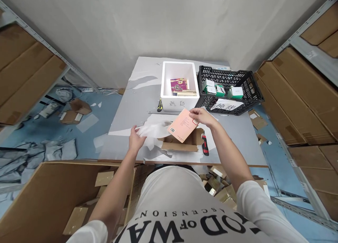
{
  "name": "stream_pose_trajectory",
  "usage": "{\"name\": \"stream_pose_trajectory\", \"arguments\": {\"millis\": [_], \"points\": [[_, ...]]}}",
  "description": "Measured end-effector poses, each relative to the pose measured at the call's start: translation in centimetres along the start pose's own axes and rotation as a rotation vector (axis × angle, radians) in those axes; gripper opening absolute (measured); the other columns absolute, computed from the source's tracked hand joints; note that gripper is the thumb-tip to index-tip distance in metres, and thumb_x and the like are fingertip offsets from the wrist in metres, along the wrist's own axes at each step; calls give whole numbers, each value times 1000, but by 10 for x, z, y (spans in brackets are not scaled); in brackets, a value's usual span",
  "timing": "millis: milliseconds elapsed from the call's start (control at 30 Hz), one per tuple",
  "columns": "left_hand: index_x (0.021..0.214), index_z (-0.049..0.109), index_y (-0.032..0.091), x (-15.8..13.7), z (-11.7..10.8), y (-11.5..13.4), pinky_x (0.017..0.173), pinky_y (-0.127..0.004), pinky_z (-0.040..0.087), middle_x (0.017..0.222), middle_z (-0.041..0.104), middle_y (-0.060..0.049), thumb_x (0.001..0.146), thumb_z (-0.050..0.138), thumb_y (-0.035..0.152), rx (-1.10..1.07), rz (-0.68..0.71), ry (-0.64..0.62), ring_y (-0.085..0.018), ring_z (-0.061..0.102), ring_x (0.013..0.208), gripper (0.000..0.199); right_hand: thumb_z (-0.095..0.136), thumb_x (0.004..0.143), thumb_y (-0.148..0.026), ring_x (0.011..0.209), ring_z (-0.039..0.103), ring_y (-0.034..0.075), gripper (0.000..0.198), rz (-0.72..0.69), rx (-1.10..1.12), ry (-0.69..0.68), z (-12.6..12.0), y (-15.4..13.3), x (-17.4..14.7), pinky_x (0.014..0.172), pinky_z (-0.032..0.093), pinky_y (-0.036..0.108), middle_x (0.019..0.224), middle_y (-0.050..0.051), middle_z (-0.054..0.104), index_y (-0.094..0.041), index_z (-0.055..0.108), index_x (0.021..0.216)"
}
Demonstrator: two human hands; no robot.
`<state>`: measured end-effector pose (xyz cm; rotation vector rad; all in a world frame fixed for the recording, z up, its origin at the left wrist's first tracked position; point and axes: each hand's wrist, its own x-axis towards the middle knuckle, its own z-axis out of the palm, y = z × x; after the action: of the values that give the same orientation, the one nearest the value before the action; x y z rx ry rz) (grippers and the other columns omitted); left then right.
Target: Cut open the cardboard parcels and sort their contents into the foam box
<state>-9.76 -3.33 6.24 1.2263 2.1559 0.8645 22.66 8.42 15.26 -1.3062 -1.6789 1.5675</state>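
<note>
My right hand point(202, 116) grips a thin pink book point(182, 126) by its upper right corner. A barcode shows at the book's lower left. Pinched in my left hand point(135, 140) is a crumpled white plastic bag point(154, 129), which reaches across to the book's left edge. Below the book lies an open small cardboard box point(182, 146) on the table. A red and black utility knife point(205, 144) rests just right of that box.
Behind my hands stand a white foam box point(179, 103) with books and a black crate point(232, 74) holding green-and-white boxes. A yellow and black cutter point(160, 105) lies beside the foam box. A large carton point(39, 197) of cardboard is at lower left; shelves flank both sides.
</note>
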Motion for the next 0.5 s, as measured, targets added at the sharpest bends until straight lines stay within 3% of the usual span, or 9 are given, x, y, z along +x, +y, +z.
{"name": "stream_pose_trajectory", "arguments": {"millis": [67, 133, 200, 267, 333, 400, 467, 500], "points": [[144, 24, 6, -4, -3, 5, 109, -51, 31, 145, 35, -25, 64, 67, 27, 161, 49, 100, -37, 32, 137, 94, 66, 68, -39, 61, 51, 11, 31, -13, 18, 6, -4, 1, -3, 55, 40, 24, 70, 0, 61, -13, 65, 83], [147, 17, 7, -16, -5, 22, 112, -60, 17, 154, 15, -27, 65, 67, 27, 275, 88, 115, -40, 6, 144, 98, 66, 68, -40, 60, 51, 11, 33, -14, 30, 7, -7, 1, -5, 55, 40, 24, 70, 0, 61, -13, 66, 85], [149, 13, 10, -32, -12, 45, 108, -69, 8, 156, 1, -26, 61, 69, 25, 332, 132, 3, -44, -9, 143, 105, 65, 69, -40, 57, 49, 10, 34, -13, 31, 21, -10, -2, -7, 53, 39, 24, 69, 0, 61, -13, 66, 87], [149, 15, 14, -50, -23, 70, 105, -72, 4, 157, -4, -23, 55, 73, 23, 313, 196, -122, -46, -18, 140, 112, 66, 69, -40, 57, 49, 10, 33, -30, 22, 45, -13, -6, -8, 52, 39, 23, 69, 0, 61, -13, 67, 87], [148, 22, 20, -66, -33, 93, 108, -69, 9, 158, 3, -18, 54, 75, 25, 133, 293, -254, -44, -9, 142, 108, 66, 69, -40, 59, 50, 10, 32, -60, 7, 59, -16, -11, -8, 52, 39, 23, 70, 1, 62, -13, 67, 85], [143, 33, 26, -77, -35, 108, 109, -58, 28, 154, 27, -14, 65, 71, 32, -208, 356, -388, -37, 23, 141, 87, 67, 69, -39, 60, 51, 10, 31, -82, -2, 64, -19, -17, -8, 53, 39, 23, 71, 1, 63, -13, 68, 84], [130, 48, 20, -80, -22, 116, 92, -42, 50, 129, 56, -16, 75, 67, 40, -587, 211, -515, -27, 61, 111, 62, 68, 69, -39, 59, 51, 10, 32, -92, 6, 64, -21, -23, -8, 54, 39, 23, 70, 1, 63, -12, 68, 85], [124, 51, 17, -80, -11, 117, 77, -34, 55, 114, 64, -15, 78, 66, 43, -709, 54, -585, -21, 68, 89, 56, 68, 69, -39, 59, 51, 10, 32, -95, 14, 63, -21, -26, -8, 54, 39, 23, 70, 2, 63, -12, 69, 85]]}}
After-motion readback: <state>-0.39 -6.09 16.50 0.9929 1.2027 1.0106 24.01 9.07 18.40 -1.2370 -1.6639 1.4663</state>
